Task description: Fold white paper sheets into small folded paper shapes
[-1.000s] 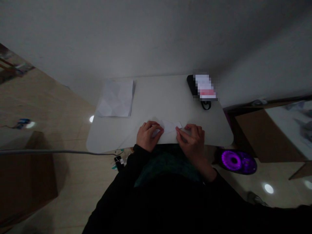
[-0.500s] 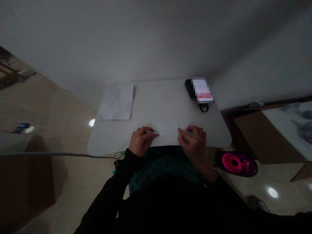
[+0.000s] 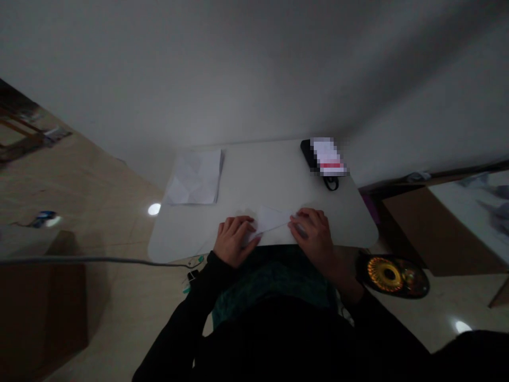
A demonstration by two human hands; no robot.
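Observation:
A folded white paper lies on the near part of the white table, pinched between both hands. My left hand covers its left end, fingers curled over the paper. My right hand presses on its right end, with thumb and fingertips at the fold. Parts of the paper are hidden under my fingers. At the far left of the tabletop lies a stack of creased white paper, out of reach of neither hand's fingers but apart from them.
A black object with a pixelated item stands at the table's far edge. Below the table's right side, a round glowing device sits on the floor. A grey cable runs along the floor at left, and a brown box stands at right.
My hands have drawn the paper into a narrower, tilted shape, its left end now under my left fingers. The device's glow has gone from pink to orange.

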